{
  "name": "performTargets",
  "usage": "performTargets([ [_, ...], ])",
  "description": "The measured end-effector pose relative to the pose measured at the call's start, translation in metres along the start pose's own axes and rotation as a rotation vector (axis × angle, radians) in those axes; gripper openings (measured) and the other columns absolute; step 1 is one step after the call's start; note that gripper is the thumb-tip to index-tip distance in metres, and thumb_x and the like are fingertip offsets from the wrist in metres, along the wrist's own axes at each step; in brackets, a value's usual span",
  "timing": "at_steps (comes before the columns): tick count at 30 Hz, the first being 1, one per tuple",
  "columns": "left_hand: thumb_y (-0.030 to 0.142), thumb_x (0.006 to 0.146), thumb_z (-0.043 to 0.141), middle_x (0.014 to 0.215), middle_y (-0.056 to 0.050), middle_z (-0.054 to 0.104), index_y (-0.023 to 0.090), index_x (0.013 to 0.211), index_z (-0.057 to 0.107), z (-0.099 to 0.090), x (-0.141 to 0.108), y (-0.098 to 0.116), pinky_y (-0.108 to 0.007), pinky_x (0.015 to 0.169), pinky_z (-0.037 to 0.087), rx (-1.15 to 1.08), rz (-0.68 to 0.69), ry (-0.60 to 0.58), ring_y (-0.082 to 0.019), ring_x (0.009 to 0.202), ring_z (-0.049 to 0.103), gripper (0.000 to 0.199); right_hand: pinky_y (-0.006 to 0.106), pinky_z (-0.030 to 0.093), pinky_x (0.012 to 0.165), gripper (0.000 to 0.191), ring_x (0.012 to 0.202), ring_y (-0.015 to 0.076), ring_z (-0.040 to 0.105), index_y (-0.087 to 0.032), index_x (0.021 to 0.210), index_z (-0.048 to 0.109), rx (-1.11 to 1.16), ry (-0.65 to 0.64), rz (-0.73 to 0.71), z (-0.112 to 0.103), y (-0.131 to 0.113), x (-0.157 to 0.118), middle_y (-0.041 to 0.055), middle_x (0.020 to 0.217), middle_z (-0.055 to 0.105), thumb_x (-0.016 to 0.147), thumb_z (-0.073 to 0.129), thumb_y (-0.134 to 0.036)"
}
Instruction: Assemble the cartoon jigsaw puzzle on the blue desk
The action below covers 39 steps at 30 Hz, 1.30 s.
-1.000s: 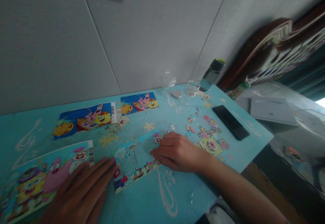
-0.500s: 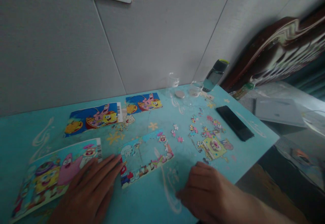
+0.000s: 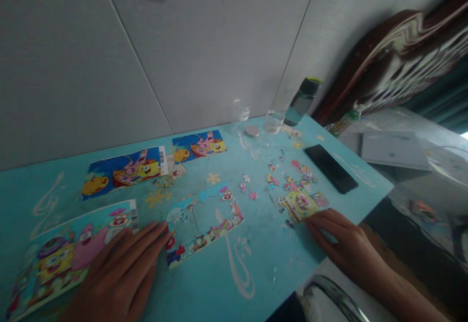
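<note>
My left hand lies flat with its fingers stretched out. It rests over a glossy cartoon picture card, and its fingertips reach the left edge of a partly filled jigsaw puzzle. This puzzle has a border of joined pieces around a bare blue middle. On the right, my right hand has its fingers extended, tips low at the edge of a yellow cartoon figure and the small pieces around it. Nothing shows in that hand; its fingertips partly hide what lies beneath. Several loose puzzle pieces lie between the two.
Two blue cartoon cards, one larger and one smaller, lie toward the wall. A black phone sits at the right. Clear cups, a round lid and a dark bottle stand along the back. A chair's metal arm shows in front.
My right hand has moved right and away from me, from the front middle of the table to the pieces, its curled fingers now extended. The left hand stays put; the view has shifted slightly.
</note>
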<state>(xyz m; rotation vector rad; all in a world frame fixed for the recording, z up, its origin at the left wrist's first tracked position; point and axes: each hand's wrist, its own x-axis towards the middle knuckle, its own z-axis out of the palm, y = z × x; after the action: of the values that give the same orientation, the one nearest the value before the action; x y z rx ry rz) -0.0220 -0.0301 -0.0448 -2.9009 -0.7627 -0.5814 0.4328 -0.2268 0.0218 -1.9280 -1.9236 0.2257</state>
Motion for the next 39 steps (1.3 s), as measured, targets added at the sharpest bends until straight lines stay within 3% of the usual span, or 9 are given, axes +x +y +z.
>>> performTargets([
  [3, 0.026, 0.093, 0.052, 0.155, -0.003, 0.05, 0.027, 0.151, 0.045, 0.002, -0.002, -0.003, -0.051, 0.125, 0.03, -0.006, 0.022, 0.01, -0.026, 0.137, 0.052, 0.058, 0.043, 0.056, 0.094, 0.023, 0.104, 0.0253, 0.068, -0.027, 0.115, 0.072, -0.12, 0.135, 0.177, -0.004, 0.031, 0.002, 0.0074, 0.114, 0.071, 0.1, 0.056, -0.035],
  [5, 0.025, 0.093, 0.053, 0.155, -0.004, 0.049, 0.027, 0.152, 0.044, 0.0, -0.001, -0.002, -0.051, 0.125, 0.03, 0.0, 0.015, -0.01, -0.027, 0.138, 0.052, 0.06, 0.045, 0.056, 0.094, 0.029, 0.105, 0.0273, 0.068, -0.028, 0.117, 0.073, -0.221, 0.148, 0.27, -0.008, 0.052, 0.005, 0.0076, 0.117, 0.07, 0.1, 0.056, -0.044],
  [11, 0.024, 0.092, 0.053, 0.153, -0.004, 0.052, 0.028, 0.15, 0.045, -0.007, 0.002, 0.001, -0.05, 0.126, 0.03, 0.006, 0.005, -0.027, -0.027, 0.136, 0.055, 0.059, 0.052, 0.053, 0.099, 0.041, 0.112, 0.0328, 0.063, -0.022, 0.125, 0.072, -0.404, 0.115, 0.294, -0.009, 0.085, 0.018, 0.0142, 0.126, 0.064, 0.1, 0.051, -0.047],
  [18, 0.024, 0.093, 0.053, 0.151, -0.005, 0.054, 0.029, 0.151, 0.044, -0.006, 0.004, 0.003, -0.051, 0.125, 0.032, -0.006, -0.028, -0.019, -0.027, 0.136, 0.056, 0.059, 0.055, 0.05, 0.103, 0.042, 0.122, 0.0362, 0.057, -0.023, 0.135, 0.067, -0.466, 0.114, 0.237, 0.0, 0.077, 0.033, 0.017, 0.138, 0.058, 0.1, 0.051, -0.038],
  [28, 0.024, 0.093, 0.055, 0.152, -0.004, 0.054, 0.028, 0.151, 0.044, -0.005, 0.001, 0.002, -0.048, 0.127, 0.029, -0.007, -0.016, -0.016, -0.026, 0.135, 0.056, 0.06, 0.056, 0.05, 0.105, 0.042, 0.127, 0.0365, 0.055, -0.022, 0.135, 0.067, -0.476, 0.119, 0.213, 0.004, 0.073, 0.04, 0.0164, 0.139, 0.059, 0.098, 0.049, -0.027],
  [39, 0.025, 0.092, 0.055, 0.152, -0.004, 0.054, 0.029, 0.151, 0.045, 0.001, 0.0, 0.0, -0.048, 0.126, 0.03, -0.012, -0.004, 0.012, -0.026, 0.135, 0.056, 0.06, 0.058, 0.048, 0.106, 0.044, 0.128, 0.0336, 0.055, -0.029, 0.134, 0.069, -0.34, 0.059, 0.096, 0.008, 0.04, 0.051, 0.0129, 0.141, 0.057, 0.096, 0.051, -0.017],
])
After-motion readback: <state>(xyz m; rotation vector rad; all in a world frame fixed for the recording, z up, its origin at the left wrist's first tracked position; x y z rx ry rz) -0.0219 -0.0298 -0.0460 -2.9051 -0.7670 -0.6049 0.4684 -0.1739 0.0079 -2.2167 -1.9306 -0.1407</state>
